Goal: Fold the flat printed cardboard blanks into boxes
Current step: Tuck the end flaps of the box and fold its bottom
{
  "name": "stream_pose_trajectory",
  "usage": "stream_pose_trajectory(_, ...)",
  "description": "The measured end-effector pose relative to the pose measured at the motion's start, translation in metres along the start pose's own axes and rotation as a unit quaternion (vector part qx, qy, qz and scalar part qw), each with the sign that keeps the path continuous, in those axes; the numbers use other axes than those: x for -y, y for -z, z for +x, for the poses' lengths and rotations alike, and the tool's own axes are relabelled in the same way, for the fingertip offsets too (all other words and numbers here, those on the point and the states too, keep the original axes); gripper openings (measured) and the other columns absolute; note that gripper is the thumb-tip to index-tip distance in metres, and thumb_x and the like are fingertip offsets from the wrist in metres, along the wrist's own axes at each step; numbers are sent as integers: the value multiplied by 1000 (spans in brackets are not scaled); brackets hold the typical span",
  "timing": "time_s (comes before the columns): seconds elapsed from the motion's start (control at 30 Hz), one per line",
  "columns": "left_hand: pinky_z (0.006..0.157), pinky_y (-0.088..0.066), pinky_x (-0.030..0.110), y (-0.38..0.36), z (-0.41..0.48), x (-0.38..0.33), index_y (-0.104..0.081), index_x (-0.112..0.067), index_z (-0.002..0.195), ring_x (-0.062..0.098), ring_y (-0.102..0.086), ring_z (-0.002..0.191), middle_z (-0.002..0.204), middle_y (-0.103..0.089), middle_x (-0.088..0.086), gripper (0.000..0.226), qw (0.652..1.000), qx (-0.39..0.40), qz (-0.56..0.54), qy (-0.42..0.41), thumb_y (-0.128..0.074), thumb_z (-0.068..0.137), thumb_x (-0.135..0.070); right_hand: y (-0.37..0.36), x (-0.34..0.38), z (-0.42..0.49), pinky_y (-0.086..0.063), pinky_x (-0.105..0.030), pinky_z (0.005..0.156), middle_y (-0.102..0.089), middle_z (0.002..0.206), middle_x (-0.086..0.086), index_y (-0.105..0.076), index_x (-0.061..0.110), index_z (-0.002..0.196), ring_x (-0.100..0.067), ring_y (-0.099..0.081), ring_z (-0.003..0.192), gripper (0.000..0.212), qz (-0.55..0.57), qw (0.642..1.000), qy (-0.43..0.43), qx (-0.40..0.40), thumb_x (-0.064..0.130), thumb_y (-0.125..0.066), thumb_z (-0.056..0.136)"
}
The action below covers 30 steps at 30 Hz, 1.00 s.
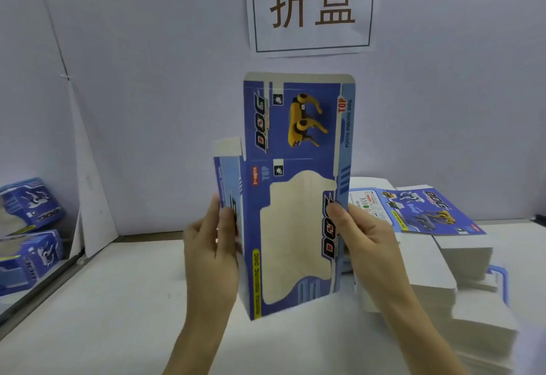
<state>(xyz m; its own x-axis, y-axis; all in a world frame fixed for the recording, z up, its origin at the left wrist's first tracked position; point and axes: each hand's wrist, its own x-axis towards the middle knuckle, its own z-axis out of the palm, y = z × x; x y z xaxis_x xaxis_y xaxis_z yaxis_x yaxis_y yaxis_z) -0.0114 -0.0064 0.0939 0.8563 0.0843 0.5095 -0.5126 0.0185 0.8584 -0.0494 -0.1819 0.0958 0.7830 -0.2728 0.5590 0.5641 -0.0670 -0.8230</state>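
A blue printed cardboard blank (295, 150) with a yellow robot dog picture and a cream window cutout stands upright in front of me, its lower edge on the white table (118, 300). My left hand (211, 256) grips its left side panel, thumb on the front. My right hand (369, 244) grips its right edge, thumb on the printed face. The left side panel is bent back a little, with a small white flap at its top.
A stack of flat blanks (428, 215) lies at the right, printed side up on top, white layers below. Folded blue boxes (29, 206) are piled at the far left. A paper sign (311, 8) hangs on the white wall behind.
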Motion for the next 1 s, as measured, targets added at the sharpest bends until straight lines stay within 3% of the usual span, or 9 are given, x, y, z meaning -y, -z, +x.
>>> stream_pose_trajectory(0.1,56,-50,8,-1,-6,-9,-46,-49,125,5,-59,104,107,-53,-16,54,999,22,25,-40,-42,73,-63,-6,-5,-1,-55,-22,55,-76,84,6,-73,29,88,-11,-72,77,23,12,999,13,-40,41,-54,84)
stream_pose_trajectory(0.27,60,-50,4,-3,-7,-2,-52,-35,121,-13,-53,103,105,-49,-23,42,987,-10,109,-117,-54,79,-40,-5,-1,-2,-57,-21,61,-75,101,11,-69,34,111,-11,-72,91,26,31,999,39,-9,34,-59,87)
stream_pose_trajectory(0.37,58,-44,0,0,-4,5,-66,-11,109,13,-62,94,98,-58,-14,31,976,-30,142,-164,-55,85,-27,-3,-2,1,-56,-17,66,-74,105,11,-66,24,122,-8,-70,97,34,19,999,34,-21,38,-58,92)
stream_pose_trajectory(0.43,62,-43,1,6,0,7,-70,-8,104,15,-63,89,96,-63,-13,24,972,-37,156,-169,-59,86,-21,1,-2,4,-55,-18,74,-74,106,11,-72,28,112,-7,-68,101,34,70,997,-3,-18,43,-49,91)
stream_pose_trajectory(0.53,73,-44,4,15,7,6,-74,-31,95,1,-65,92,95,-72,-15,25,986,30,122,-112,-73,84,-9,9,1,8,-56,-22,71,-74,91,12,-77,36,82,-8,-70,88,21,133,990,-45,-14,43,-58,85)
stream_pose_trajectory(0.63,78,-54,18,21,9,-2,-75,-33,81,5,-69,93,93,-75,-9,12,989,132,-58,31,-65,74,-34,15,-4,9,-53,-35,87,-71,90,4,-71,21,91,-13,-65,93,19,74,996,-54,-10,33,-63,77)
stream_pose_trajectory(0.73,87,-53,34,24,10,-3,-70,-31,77,15,-69,99,93,-74,-4,37,976,141,-121,111,-58,52,-57,18,-3,7,-48,-35,95,-69,98,6,-70,27,97,-13,-63,99,39,42,997,-53,26,52,-62,68)
stream_pose_trajectory(0.83,83,-51,32,26,10,-3,-72,-40,82,9,-66,90,85,-71,-21,37,985,113,-82,105,-60,55,-63,25,-3,6,-46,-34,95,-69,109,8,-67,24,106,-12,-63,107,54,12,997,-51,62,60,-62,65)
stream_pose_trajectory(1.0,69,-50,17,29,6,-12,-68,-42,96,3,-68,91,102,-73,-12,41,990,136,-30,1,-67,59,-59,30,-5,6,-45,-30,82,-70,111,1,-70,22,100,-16,-64,103,53,53,994,-61,74,58,-71,62)
